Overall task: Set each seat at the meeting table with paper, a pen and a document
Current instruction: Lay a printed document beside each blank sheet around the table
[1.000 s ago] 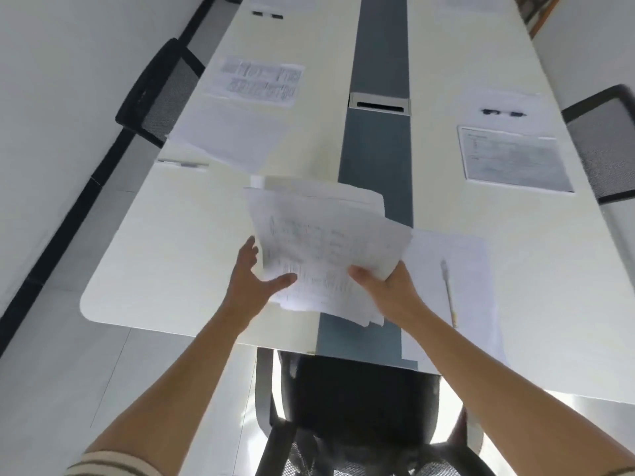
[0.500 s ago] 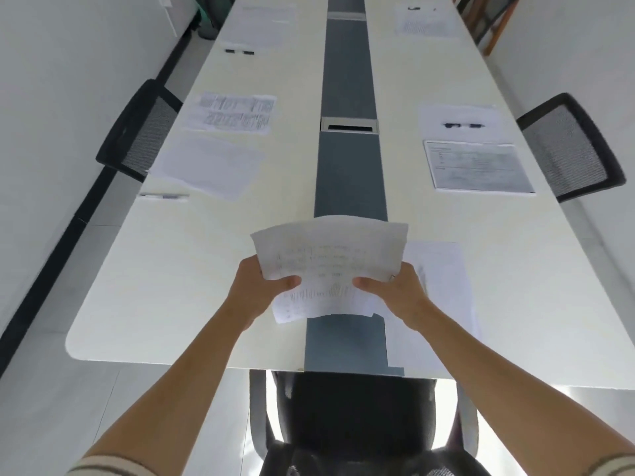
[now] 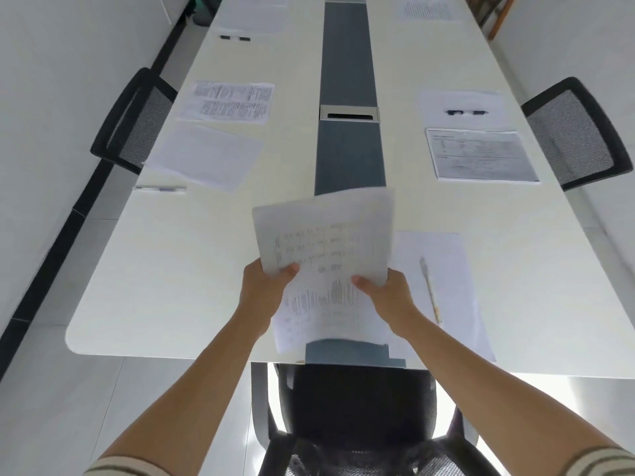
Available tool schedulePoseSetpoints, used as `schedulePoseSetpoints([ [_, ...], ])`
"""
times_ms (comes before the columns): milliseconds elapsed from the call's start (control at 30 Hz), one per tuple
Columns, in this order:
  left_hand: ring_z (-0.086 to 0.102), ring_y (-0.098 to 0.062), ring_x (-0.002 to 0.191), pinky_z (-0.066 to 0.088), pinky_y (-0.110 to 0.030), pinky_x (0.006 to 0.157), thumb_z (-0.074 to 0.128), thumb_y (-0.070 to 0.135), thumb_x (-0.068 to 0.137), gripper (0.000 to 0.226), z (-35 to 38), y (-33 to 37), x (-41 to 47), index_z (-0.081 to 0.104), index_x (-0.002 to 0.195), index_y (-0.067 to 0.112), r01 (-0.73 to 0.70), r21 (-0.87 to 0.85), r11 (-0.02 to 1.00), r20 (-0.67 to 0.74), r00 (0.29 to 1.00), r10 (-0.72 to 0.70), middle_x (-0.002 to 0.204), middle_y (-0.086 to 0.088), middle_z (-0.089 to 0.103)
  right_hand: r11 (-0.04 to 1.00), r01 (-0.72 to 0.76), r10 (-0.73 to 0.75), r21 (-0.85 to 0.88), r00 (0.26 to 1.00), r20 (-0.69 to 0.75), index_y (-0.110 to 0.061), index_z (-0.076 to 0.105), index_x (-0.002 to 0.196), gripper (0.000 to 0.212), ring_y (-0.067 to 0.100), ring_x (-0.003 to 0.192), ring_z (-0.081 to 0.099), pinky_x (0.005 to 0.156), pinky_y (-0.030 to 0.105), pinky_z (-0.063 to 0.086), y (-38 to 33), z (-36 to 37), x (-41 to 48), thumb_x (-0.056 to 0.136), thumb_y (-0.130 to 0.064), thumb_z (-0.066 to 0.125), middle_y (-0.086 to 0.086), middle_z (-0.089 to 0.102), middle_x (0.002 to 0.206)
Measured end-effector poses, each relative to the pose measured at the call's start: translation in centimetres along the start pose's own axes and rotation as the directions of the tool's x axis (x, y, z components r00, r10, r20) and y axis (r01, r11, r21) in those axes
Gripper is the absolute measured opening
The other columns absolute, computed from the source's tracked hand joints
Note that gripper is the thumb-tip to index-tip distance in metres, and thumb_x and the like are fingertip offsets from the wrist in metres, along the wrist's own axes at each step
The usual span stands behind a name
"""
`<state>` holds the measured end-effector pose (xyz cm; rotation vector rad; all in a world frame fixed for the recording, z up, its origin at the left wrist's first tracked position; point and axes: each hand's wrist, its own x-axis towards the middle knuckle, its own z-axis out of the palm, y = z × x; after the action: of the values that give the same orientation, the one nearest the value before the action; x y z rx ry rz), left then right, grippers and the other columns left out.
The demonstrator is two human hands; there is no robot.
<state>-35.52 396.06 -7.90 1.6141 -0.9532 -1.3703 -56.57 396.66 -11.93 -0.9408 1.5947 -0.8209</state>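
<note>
Both hands hold printed documents (image 3: 323,242) above the near end of the white meeting table (image 3: 192,269). My left hand (image 3: 264,290) pinches the left edge with the thumb on top. My right hand (image 3: 388,293) pinches the right side. A lower printed sheet (image 3: 326,314) hangs toward the table edge beneath the raised one. To the right lies a blank paper (image 3: 446,255) with a pale pen (image 3: 429,290) on it. The left seat has a printed document (image 3: 228,102), a blank sheet (image 3: 206,156) and a pen (image 3: 159,189). The right seat has a document (image 3: 481,154), paper and dark pen (image 3: 465,112).
A black mesh chair (image 3: 350,407) stands at the table's near end, directly below my arms. Other mesh chairs stand at the left (image 3: 134,121) and right (image 3: 574,132). A grey centre strip with a cable box (image 3: 348,114) runs down the table. More papers lie farther up.
The documents I hold have been raised and turned more upright, and the sheets have separated, with one hanging lower. My view has tilted down the table.
</note>
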Motion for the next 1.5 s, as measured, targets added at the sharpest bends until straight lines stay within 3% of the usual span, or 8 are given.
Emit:
schedulePoseSetpoints([
  [100,0.065,-0.023,0.083,0.052,-0.031,0.069,0.067,0.015,0.087,0.022,-1.1,-0.4,1.1,0.06,0.107,0.009,0.041,0.051,0.998,-0.119,0.992,-0.034,0.091,-0.004,0.068,0.998,-0.044,0.042,-0.053,0.998,-0.044,-0.014,0.063,0.114,0.022,0.026,0.1,0.064,0.085,0.038,0.055,0.7,0.5,0.9,0.093,-0.019,0.063,0.0,0.067,0.109],
  [167,0.063,-0.022,0.087,0.051,-0.034,0.073,0.067,0.02,0.087,0.041,-1.8,-1.9,1.3,0.051,0.123,0.012,0.114,0.219,0.969,-0.159,0.984,-0.08,0.104,-0.006,0.063,0.983,-0.133,0.124,-0.126,0.989,-0.08,-0.012,0.063,0.118,0.026,0.027,0.1,0.064,0.085,0.038,0.055,1.7,1.2,2.1,0.092,-0.018,0.064,0.002,0.067,0.111],
  [367,0.039,-0.021,0.132,0.042,-0.035,0.1,0.071,0.042,0.08,0.067,-2.4,-10.2,-2.0,0.04,0.137,0.023,0.044,0.787,0.615,0.028,0.994,-0.107,0.146,-0.003,0.035,0.923,-0.271,0.25,-0.272,0.962,-0.113,-0.011,0.061,0.118,0.033,0.025,0.096,0.063,0.075,0.034,0.053,4.9,3.0,4.8,0.088,-0.022,0.068,0.008,0.067,0.12],
  [500,0.017,-0.027,0.146,0.03,-0.041,0.113,0.069,0.052,0.075,0.08,-2.0,-13.5,-3.2,0.032,0.142,0.03,-0.089,0.925,0.371,0.137,0.985,-0.105,0.16,-0.006,0.01,0.799,-0.144,0.085,-0.583,0.988,-0.127,-0.015,0.053,0.125,0.04,0.018,0.093,0.06,0.074,0.028,0.051,5.2,1.3,3.6,0.091,-0.034,0.065,0.004,0.065,0.121],
  [567,0.011,-0.03,0.148,0.025,-0.043,0.115,0.068,0.053,0.076,0.079,-1.9,-14.1,-3.1,0.031,0.142,0.03,-0.139,0.936,0.323,0.167,0.984,-0.059,0.161,-0.009,0.006,0.68,-0.064,-0.084,-0.73,0.983,-0.164,-0.02,0.048,0.134,0.047,0.022,0.111,0.059,0.088,0.037,0.052,5.9,-1.4,2.2,0.093,-0.039,0.06,0.002,0.06,0.132],
  [667,0.014,-0.034,0.147,0.027,-0.047,0.114,0.071,0.05,0.075,0.079,-1.6,-14.6,-2.6,0.036,0.143,0.029,-0.213,0.93,0.3,0.215,0.976,0.028,0.16,-0.013,0.013,0.482,-0.061,-0.19,-0.874,0.966,-0.173,-0.028,0.037,0.146,0.066,0.03,0.143,0.032,0.108,0.052,0.038,8.6,-5.8,0.2,0.089,-0.05,0.06,0.007,0.035,0.156],
  [767,0.01,-0.035,0.148,0.026,-0.047,0.114,0.069,0.05,0.078,0.078,-1.3,-14.7,-1.8,0.034,0.144,0.03,-0.267,0.931,0.251,0.269,0.963,0.024,0.16,-0.014,0.013,0.354,-0.154,-0.011,-0.922,0.986,-0.169,-0.034,0.019,0.153,0.085,0.035,0.151,0.004,0.115,0.057,0.023,12.0,-8.5,-0.6,0.083,-0.067,0.055,0.01,0.005,0.165],
  [1500,0.005,-0.031,0.149,0.021,-0.045,0.117,0.063,0.054,0.082,0.077,-0.2,-13.3,1.6,0.028,0.148,0.033,-0.231,0.956,0.181,0.24,0.97,-0.033,0.162,-0.01,0.006,0.376,-0.164,0.049,-0.912,0.986,-0.157,-0.037,0.022,0.15,0.079,0.034,0.151,0.001,0.114,0.056,0.025,11.4,-8.4,1.3,0.084,-0.07,0.05,0.009,0.005,0.164],
])
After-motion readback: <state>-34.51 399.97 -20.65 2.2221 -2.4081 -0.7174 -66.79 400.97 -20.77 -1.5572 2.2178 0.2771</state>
